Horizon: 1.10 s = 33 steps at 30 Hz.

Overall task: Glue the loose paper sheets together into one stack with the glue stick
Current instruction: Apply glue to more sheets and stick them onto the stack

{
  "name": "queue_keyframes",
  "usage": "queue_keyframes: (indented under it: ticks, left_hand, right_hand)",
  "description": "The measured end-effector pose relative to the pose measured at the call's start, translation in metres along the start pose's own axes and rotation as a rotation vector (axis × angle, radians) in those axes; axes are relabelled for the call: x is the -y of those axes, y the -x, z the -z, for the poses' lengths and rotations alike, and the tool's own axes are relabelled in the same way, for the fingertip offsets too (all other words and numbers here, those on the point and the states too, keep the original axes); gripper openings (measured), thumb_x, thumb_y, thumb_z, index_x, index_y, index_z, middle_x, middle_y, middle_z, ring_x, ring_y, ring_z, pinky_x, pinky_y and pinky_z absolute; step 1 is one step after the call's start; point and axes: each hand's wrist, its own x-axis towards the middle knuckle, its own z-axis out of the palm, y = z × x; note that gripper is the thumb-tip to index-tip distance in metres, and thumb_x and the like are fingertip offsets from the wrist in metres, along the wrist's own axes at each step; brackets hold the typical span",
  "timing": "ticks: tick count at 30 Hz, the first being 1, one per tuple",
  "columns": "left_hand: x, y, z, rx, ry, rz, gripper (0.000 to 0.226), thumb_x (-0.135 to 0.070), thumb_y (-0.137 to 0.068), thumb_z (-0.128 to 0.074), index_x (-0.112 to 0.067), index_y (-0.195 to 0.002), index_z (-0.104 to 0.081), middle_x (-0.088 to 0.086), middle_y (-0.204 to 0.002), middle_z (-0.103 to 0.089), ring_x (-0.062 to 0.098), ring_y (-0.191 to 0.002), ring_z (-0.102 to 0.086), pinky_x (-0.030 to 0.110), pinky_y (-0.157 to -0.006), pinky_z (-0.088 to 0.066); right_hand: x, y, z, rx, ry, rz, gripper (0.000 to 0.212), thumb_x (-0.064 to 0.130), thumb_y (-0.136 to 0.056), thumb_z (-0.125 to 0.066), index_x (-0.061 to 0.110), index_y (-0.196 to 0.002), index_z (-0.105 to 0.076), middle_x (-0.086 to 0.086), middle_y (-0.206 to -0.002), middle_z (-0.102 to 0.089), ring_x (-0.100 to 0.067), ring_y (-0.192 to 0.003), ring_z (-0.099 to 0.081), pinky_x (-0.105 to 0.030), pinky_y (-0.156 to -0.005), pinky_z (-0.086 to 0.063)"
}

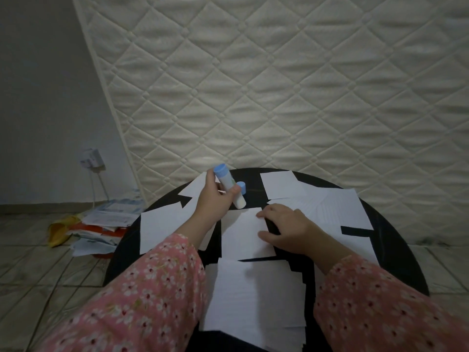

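The left hand (213,199) grips the glue stick (229,186), raised over the worktop (396,237); its cap (241,187) sits just behind. The right hand (286,228) presses flat on the middle sheet (243,232), fingers straight. Gluing seems about to start: next, bring the tip down onto that sheet.

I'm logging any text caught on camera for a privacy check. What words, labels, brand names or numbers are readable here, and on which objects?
No text can be read in this picture.
Glue stick, held in the left hand: greenish label marks, too blurred to read.
Paper sheets on the black round table: faint ruled lines at most, no legible words.
Pile of papers on the floor: printed matter, too small and dim to read.
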Motion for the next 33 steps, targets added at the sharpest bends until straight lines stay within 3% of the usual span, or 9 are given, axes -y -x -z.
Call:
queue_keyframes:
  ticks: [3, 6, 10, 14, 19, 28, 33]
  left_hand:
    - [0.002, -0.01, -0.015, 0.072, -0.081, -0.03, 0.042, -0.025, -0.09, -0.064, -0.025, -0.122, -0.037, -0.003, -0.091, -0.055, 0.009, -0.08, -0.056, 0.019, -0.059, -0.04]
    - [0.005, -0.018, -0.026, 0.134, -0.141, -0.062, 0.045, -0.025, -0.089, -0.065, -0.022, -0.125, -0.038, -0.004, -0.094, -0.055, 0.015, -0.088, -0.056, 0.026, -0.069, -0.043]
    - [0.007, -0.025, -0.038, 0.175, -0.176, -0.088, 0.044, -0.025, -0.088, -0.066, -0.021, -0.122, -0.039, -0.003, -0.098, -0.057, 0.015, -0.092, -0.056, 0.034, -0.081, -0.047]
    - [0.006, -0.028, -0.041, 0.23, -0.242, -0.107, 0.048, -0.026, -0.089, -0.066, -0.024, -0.126, -0.037, -0.006, -0.095, -0.055, 0.009, -0.084, -0.055, 0.03, -0.078, -0.045]
    - [0.003, -0.028, -0.03, 0.33, -0.337, -0.135, 0.049, -0.023, -0.09, -0.063, -0.024, -0.129, -0.034, -0.002, -0.101, -0.057, 0.015, -0.09, -0.055, 0.028, -0.078, -0.041]
    - [0.015, -0.02, 0.005, 0.305, -0.335, -0.034, 0.06, -0.025, -0.092, -0.062, -0.027, -0.141, -0.028, -0.004, -0.116, -0.049, 0.014, -0.103, -0.049, 0.029, -0.087, -0.039]
    - [0.021, -0.018, 0.018, 0.273, -0.354, -0.009, 0.06, -0.026, -0.091, -0.062, -0.027, -0.14, -0.027, -0.001, -0.121, -0.051, 0.013, -0.101, -0.049, 0.028, -0.084, -0.037]
  right_hand:
    - [0.004, -0.012, -0.004, 0.094, 0.119, -0.042, 0.066, 0.056, -0.092, -0.042, 0.027, -0.149, -0.025, 0.011, -0.157, -0.017, -0.014, -0.147, -0.007, -0.051, -0.115, -0.011]
    - [0.0, -0.016, -0.007, 0.152, 0.138, -0.038, 0.069, 0.059, -0.093, -0.037, 0.027, -0.152, -0.02, 0.013, -0.16, -0.01, -0.013, -0.147, 0.0, -0.054, -0.116, -0.008]
    - [-0.007, -0.015, -0.006, 0.147, 0.062, -0.037, 0.069, 0.062, -0.091, -0.04, 0.029, -0.15, -0.024, 0.016, -0.159, -0.012, -0.012, -0.147, -0.003, -0.053, -0.115, -0.009]
    - [-0.01, -0.009, -0.006, 0.101, 0.059, -0.049, 0.069, 0.066, -0.089, -0.042, 0.034, -0.148, -0.027, 0.021, -0.157, -0.015, -0.014, -0.147, -0.007, -0.054, -0.115, -0.01]
    - [-0.006, -0.01, -0.003, 0.108, 0.021, -0.093, 0.068, 0.064, -0.087, -0.048, 0.036, -0.146, -0.032, 0.023, -0.155, -0.019, -0.012, -0.147, -0.009, -0.052, -0.114, -0.009]
    - [-0.004, -0.013, 0.003, 0.182, -0.013, -0.129, 0.069, 0.063, -0.086, -0.05, 0.038, -0.147, -0.029, 0.024, -0.156, -0.017, -0.01, -0.147, -0.007, -0.051, -0.116, -0.004]
    - [-0.004, -0.013, 0.003, 0.182, -0.014, -0.131, 0.068, 0.063, -0.086, -0.05, 0.039, -0.147, -0.029, 0.025, -0.155, -0.016, -0.01, -0.147, -0.006, -0.051, -0.116, -0.004]
